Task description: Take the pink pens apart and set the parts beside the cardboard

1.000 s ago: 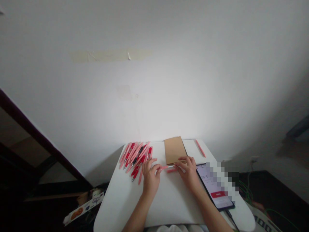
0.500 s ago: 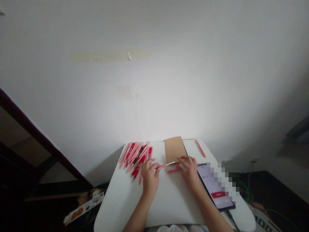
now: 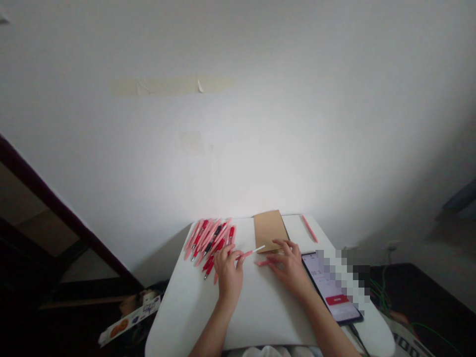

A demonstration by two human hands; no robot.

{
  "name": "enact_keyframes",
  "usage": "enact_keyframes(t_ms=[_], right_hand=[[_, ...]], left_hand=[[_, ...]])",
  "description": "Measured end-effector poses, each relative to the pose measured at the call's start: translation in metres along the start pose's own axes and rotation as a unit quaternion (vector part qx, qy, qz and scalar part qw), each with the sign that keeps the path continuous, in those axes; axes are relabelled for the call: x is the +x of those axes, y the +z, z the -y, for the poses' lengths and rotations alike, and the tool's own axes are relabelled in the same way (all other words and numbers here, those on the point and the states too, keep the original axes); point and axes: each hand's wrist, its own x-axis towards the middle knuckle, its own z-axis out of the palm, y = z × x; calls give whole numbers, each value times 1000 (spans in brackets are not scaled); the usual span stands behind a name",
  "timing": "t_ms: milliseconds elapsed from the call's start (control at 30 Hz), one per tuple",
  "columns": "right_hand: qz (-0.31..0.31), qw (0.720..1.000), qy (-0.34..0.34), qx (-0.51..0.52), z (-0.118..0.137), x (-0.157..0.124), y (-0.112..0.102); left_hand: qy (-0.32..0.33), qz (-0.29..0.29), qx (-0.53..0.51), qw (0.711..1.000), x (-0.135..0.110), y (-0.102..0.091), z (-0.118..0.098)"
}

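Observation:
My left hand (image 3: 228, 272) is closed in a pinch round a pink pen barrel (image 3: 246, 255). A thin white refill (image 3: 259, 249) sticks out of the barrel's right end, pointing up and to the right. Low over the table, my right hand (image 3: 288, 265) has its thumb and a finger closed at the right end of a second pink pen part (image 3: 262, 263), while its index finger stretches out above. Just left of my left hand lies a heap of pink, red and black pens (image 3: 208, 240).
A brown notebook (image 3: 270, 230) lies at the table's back, behind my hands. One pink pen (image 3: 309, 228) is at the back right. To the right, a phone (image 3: 332, 292) with a cable rests on the white table (image 3: 267, 317), which stands against a wall.
The white refill has come away from my right fingers and now tilts upward from the barrel in my left hand. My right hand has dropped slightly to the other pink part.

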Motion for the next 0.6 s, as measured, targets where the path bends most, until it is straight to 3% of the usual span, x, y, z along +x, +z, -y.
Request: enact_keyframes(t_ms=[300, 600], right_hand=[[-10, 1000, -3, 2, -5, -1, 6], [-68, 997, 25, 39, -11, 0, 3]], left_hand=[[2, 6, 5, 1000, 0, 0, 1], [-13, 6, 7, 1000, 0, -2, -1]])
